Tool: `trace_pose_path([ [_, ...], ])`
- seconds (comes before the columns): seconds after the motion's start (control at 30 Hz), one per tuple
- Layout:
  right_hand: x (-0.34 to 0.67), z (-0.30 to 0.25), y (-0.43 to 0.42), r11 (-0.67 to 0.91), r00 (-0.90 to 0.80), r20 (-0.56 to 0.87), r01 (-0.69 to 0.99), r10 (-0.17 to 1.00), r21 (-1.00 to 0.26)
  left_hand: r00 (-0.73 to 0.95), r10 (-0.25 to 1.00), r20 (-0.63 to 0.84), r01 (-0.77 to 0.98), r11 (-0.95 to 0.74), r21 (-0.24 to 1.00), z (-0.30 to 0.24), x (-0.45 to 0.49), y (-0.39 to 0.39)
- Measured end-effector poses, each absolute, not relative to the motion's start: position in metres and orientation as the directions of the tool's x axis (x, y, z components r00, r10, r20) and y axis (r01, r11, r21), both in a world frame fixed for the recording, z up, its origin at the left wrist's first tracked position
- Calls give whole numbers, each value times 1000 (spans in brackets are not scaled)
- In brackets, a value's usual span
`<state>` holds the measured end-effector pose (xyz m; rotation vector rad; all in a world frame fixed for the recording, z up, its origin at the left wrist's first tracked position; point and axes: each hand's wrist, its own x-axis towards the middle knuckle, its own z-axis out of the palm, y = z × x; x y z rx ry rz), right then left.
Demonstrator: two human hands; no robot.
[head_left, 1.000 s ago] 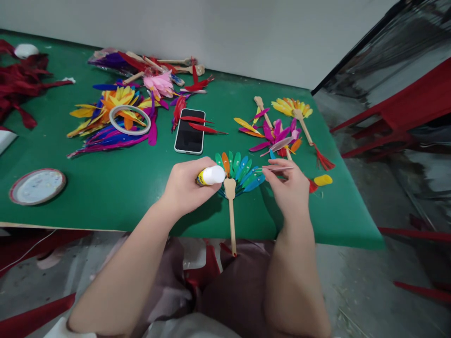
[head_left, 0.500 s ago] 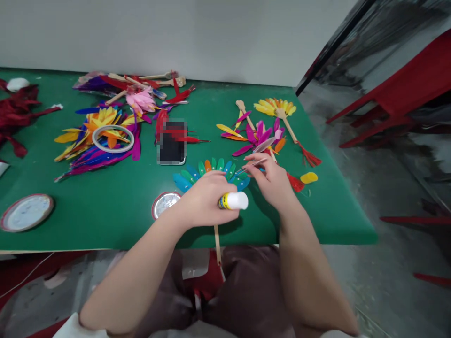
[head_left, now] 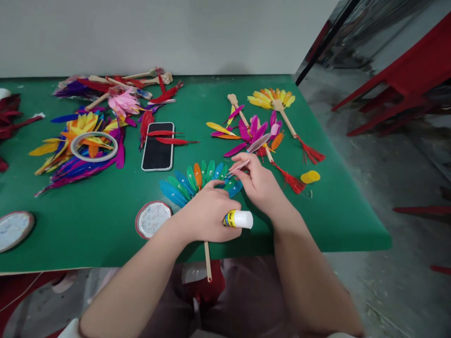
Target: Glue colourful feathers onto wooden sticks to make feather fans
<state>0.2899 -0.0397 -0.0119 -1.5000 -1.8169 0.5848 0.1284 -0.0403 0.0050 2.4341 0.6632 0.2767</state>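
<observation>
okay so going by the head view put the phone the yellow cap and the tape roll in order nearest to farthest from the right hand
1. Yellow cap: just off to the right of the right hand.
2. Phone: to the left and farther back.
3. Tape roll: farther left, on the feather pile.

A phone (head_left: 158, 156) with a pale rim lies face up on the green table (head_left: 352, 225), two slim red feathers (head_left: 172, 141) laid across its dark screen. To its left, a white ring (head_left: 94, 159) rests on a heap of yellow, blue and purple feathers (head_left: 84, 123), with pink feathers (head_left: 123, 102) behind. Near the far right corner lies a yellow-and-orange feather fan (head_left: 271, 100) with a red tassel (head_left: 312, 151). A pale wall (head_left: 148, 37) stands behind; a red chair (head_left: 412, 80) stands beyond the right edge.
</observation>
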Motion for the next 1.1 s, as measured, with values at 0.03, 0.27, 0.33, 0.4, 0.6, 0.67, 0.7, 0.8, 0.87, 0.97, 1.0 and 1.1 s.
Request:
trace_pose_path([
  [0.03, 290, -12, -39, 227, -86, 227, 655, 970, -720, 851, 524, 41, 400, -697, 595, 4, 128, -40],
  [0.27, 290, -12, -41, 232, -99, 224, 659, 970, -716, 839, 542, 45, 411, -685, 602, -1, 130, -38],
  [0.33, 290, -12, -42, 230, -105, 215, 663, 971, -712, 836, 548, 41, 419, -683, 599, -1, 130, -38],
  [0.4, 289, -13, -42, 230, -115, 208, 669, 971, -706, 834, 550, 42, 420, -682, 598, -2, 131, -38],
  [0.6, 289, -13, -42, 246, -140, 208, 697, 968, -673, 838, 543, 43, 418, -692, 589, -3, 132, -37],
  [0.67, 289, -14, -42, 247, -144, 206, 696, 968, -674, 840, 542, 41, 418, -692, 588, -3, 133, -37],
  [0.7, 288, -14, -41, 247, -145, 205, 695, 968, -675, 840, 541, 39, 419, -693, 587, -3, 134, -37],
  [0.8, 288, -14, -40, 249, -150, 202, 687, 968, -683, 845, 534, 27, 419, -692, 589, -3, 136, -36],
  [0.87, 287, -14, -40, 251, -154, 200, 685, 967, -684, 848, 530, 20, 417, -690, 592, -3, 137, -36],
  [0.97, 287, -15, -40, 246, -154, 195, 690, 969, -681, 849, 529, 14, 420, -689, 590, -4, 138, -35],
  [1.0, 287, -15, -40, 244, -152, 193, 691, 969, -680, 849, 528, 13, 421, -690, 589, -4, 138, -34],
  [1.1, 288, -14, -40, 232, -144, 184, 693, 972, -682, 850, 527, 8, 424, -692, 585, -4, 139, -34],
])
